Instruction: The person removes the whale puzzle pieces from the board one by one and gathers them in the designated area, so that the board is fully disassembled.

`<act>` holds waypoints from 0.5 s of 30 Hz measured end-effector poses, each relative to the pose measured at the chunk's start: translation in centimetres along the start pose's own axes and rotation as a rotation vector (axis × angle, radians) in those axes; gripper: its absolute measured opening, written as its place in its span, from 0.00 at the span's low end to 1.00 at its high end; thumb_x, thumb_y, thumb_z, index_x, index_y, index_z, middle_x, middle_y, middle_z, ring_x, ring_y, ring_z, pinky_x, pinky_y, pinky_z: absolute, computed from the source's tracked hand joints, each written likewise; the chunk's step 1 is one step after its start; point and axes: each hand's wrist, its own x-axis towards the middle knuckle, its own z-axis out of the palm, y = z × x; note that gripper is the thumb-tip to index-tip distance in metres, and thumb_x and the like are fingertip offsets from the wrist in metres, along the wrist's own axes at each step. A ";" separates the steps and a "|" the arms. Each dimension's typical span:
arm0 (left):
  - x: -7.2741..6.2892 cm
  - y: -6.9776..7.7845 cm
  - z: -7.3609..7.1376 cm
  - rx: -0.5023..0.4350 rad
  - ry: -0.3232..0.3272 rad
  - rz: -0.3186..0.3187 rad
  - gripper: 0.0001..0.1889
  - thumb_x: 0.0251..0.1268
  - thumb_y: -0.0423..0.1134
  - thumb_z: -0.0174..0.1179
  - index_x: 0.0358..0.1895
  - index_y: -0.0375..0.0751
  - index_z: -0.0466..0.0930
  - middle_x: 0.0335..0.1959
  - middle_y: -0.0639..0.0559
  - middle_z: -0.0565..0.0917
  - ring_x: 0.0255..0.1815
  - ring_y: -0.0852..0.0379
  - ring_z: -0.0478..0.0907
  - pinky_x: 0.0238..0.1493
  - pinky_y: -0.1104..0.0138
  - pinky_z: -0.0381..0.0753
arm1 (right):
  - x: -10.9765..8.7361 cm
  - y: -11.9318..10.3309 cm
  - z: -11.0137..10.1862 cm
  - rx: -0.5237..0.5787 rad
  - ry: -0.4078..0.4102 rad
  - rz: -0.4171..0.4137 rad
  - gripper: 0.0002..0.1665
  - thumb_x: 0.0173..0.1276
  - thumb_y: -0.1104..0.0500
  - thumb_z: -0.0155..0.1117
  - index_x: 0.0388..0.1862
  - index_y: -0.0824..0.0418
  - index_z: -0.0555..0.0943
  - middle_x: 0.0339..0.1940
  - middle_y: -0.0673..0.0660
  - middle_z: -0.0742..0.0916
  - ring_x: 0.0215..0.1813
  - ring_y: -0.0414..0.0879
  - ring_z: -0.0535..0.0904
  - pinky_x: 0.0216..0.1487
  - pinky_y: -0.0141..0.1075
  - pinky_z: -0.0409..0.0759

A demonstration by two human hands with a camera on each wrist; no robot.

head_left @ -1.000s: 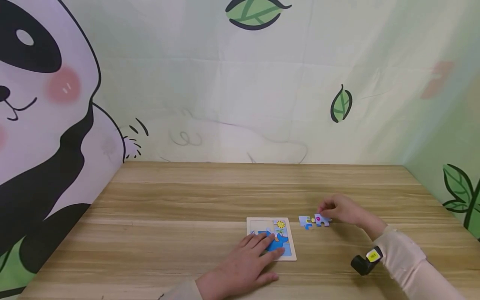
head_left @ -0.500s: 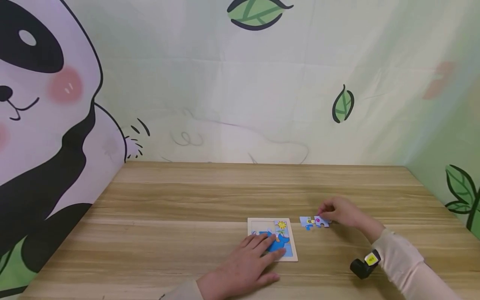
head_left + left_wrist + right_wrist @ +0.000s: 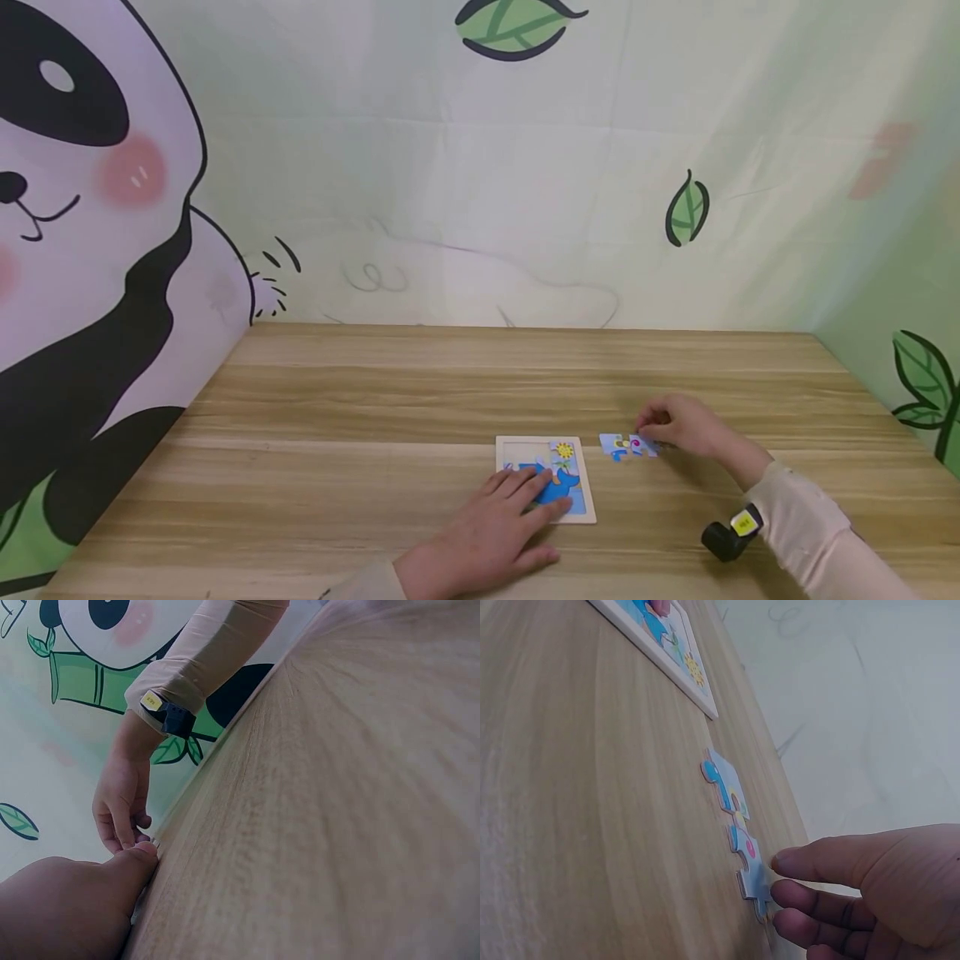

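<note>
A small framed jigsaw puzzle (image 3: 587,500) with a blue whale and a yellow sun lies on the table; bare backing shows at its upper left. My left hand (image 3: 480,529) rests over its lower left, fingers spread and straight, hiding part of the picture. To the right of the frame lie two light-blue puzzle pieces side by side. The left puzzle piece (image 3: 726,784) has a blue knob. My right hand (image 3: 684,423) pinches the right puzzle piece (image 3: 751,868), marked with a pink swirl, at its outer edge, thumb and fingertips close together there.
The wood-grain table (image 3: 337,400) runs back to a fabric wall printed with a panda (image 3: 142,250) and leaves. A black wrist camera (image 3: 729,533) with a yellow label sits on the right forearm, low over the table.
The right hand has brought its puzzle piece slightly left, nearer the other piece, and the gap between them has narrowed. My left hand stays on the puzzle frame.
</note>
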 end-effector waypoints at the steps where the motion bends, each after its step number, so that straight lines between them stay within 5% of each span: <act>1: 0.0 0.0 0.0 0.001 -0.001 0.000 0.30 0.73 0.64 0.33 0.74 0.59 0.58 0.76 0.50 0.60 0.76 0.51 0.58 0.72 0.53 0.62 | 0.0 -0.1 0.0 0.005 0.001 0.001 0.05 0.65 0.63 0.62 0.35 0.65 0.82 0.30 0.54 0.85 0.32 0.41 0.74 0.32 0.30 0.71; 15: 0.1 0.0 -0.1 0.013 -0.010 -0.001 0.30 0.74 0.64 0.32 0.74 0.60 0.57 0.76 0.50 0.60 0.77 0.52 0.56 0.73 0.53 0.62 | -0.2 -1.5 -0.1 -0.008 0.079 -0.018 0.08 0.66 0.60 0.62 0.39 0.64 0.83 0.34 0.54 0.86 0.34 0.40 0.76 0.33 0.30 0.74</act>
